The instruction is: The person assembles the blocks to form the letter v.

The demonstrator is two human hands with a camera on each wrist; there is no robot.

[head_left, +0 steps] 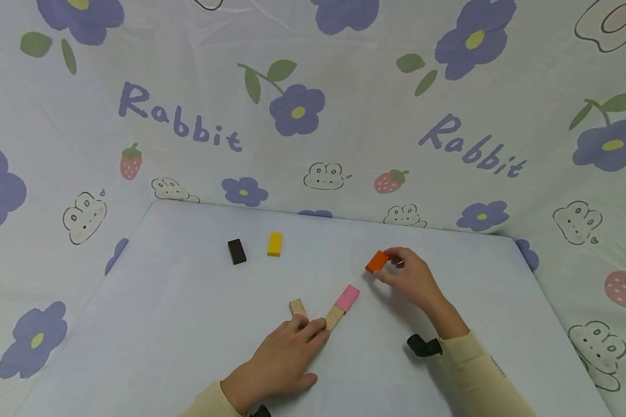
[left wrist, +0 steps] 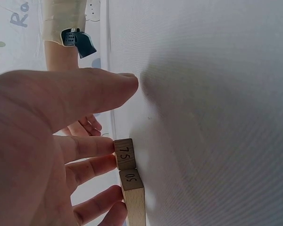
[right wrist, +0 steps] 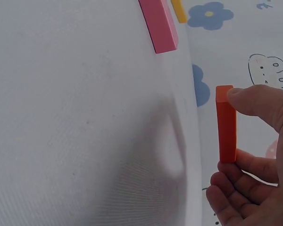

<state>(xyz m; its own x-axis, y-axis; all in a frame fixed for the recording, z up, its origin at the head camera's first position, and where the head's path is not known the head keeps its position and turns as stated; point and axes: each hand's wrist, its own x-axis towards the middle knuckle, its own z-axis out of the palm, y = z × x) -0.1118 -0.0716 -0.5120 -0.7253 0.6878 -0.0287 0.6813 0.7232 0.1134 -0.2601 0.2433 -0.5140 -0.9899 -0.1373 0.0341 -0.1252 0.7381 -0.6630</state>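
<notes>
Between thumb and fingertips, my right hand (head_left: 409, 279) pinches an orange block (head_left: 377, 262) by its ends. The right wrist view shows that orange block (right wrist: 227, 127) held above the white surface. My left hand (head_left: 287, 354) lies low over two bare wooden blocks that form a V, its fingertips touching their ends and its thumb apart. One wooden block (head_left: 297, 307) points up left; the other wooden block (head_left: 335, 317) slants up right and meets a pink block (head_left: 348, 298). In the left wrist view, their end faces read 75 (left wrist: 125, 154) and 50 (left wrist: 131, 178).
Farther back on the white tabletop (head_left: 177, 324) lie a black block (head_left: 237, 251) and a yellow block (head_left: 275, 244), side by side with a gap. A flower-and-rabbit printed cloth (head_left: 271, 156) rises behind the table's far edge. A small black device (head_left: 424, 346) sits at the right wrist.
</notes>
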